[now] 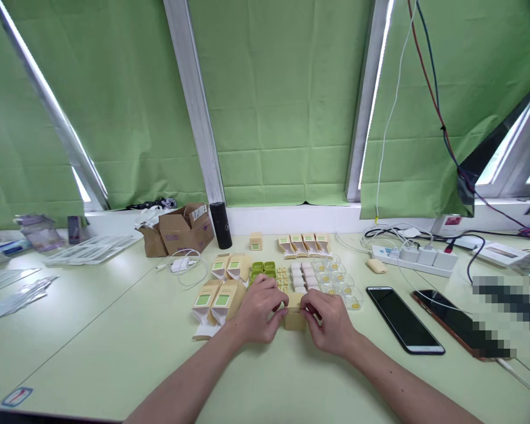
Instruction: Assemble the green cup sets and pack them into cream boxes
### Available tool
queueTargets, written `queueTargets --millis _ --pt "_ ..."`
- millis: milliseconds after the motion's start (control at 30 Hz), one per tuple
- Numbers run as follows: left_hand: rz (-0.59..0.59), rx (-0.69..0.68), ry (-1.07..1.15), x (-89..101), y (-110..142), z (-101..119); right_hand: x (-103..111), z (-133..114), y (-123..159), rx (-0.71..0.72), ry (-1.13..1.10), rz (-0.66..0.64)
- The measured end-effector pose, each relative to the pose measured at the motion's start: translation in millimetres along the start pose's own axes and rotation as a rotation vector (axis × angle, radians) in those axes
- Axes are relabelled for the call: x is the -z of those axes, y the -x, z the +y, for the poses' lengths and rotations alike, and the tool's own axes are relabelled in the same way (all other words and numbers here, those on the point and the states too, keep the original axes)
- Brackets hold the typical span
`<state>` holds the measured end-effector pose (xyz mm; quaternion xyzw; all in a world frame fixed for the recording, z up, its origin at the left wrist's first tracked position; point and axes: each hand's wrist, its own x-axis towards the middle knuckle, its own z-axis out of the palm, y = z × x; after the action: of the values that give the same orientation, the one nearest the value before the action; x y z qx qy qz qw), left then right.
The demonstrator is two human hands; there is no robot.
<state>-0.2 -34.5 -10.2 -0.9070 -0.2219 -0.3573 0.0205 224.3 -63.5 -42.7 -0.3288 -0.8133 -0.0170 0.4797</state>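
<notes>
A small tan cardboard box (295,319) stands on the table in front of me, between my two hands. My left hand (260,309) pinches its upper left side with thumb and fingers. On the opposite side, my right hand (329,321) has its fingertips closed on the box's upper right edge. Several tan boxes with green labels and open white flaps (223,301) lie beside my left hand. Just beyond the hands are green square cups (264,266), small yellow pieces (282,277), white and pink blocks (304,275) and clear plastic cups (341,277).
Farther back are a row of open tan boxes (304,245), a single box (255,241), a black bottle (221,225) and a brown carton (186,229). At right lie two phones, one white-edged (405,320), and a power strip (415,259) with cables. White trays (92,249) lie left.
</notes>
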Motion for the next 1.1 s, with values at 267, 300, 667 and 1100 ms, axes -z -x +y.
queueTargets --millis 267,300,667,1100 --pt "0.040 -0.042 0.000 -2.3 0.5 -1.0 2.0 1.8 0.5 0.019 0.012 -0.001" --pt "0.039 -0.041 0.001 -2.4 0.6 -1.2 2.2 2.2 0.7 0.019 0.011 -0.001" --pt "0.034 -0.079 0.032 -1.8 0.5 -1.8 3.2 0.7 -0.1 0.021 -0.011 -0.010" --pt "0.021 -0.077 0.047 -5.3 1.4 -2.8 0.8 5.1 3.0 0.018 -0.043 -0.008"
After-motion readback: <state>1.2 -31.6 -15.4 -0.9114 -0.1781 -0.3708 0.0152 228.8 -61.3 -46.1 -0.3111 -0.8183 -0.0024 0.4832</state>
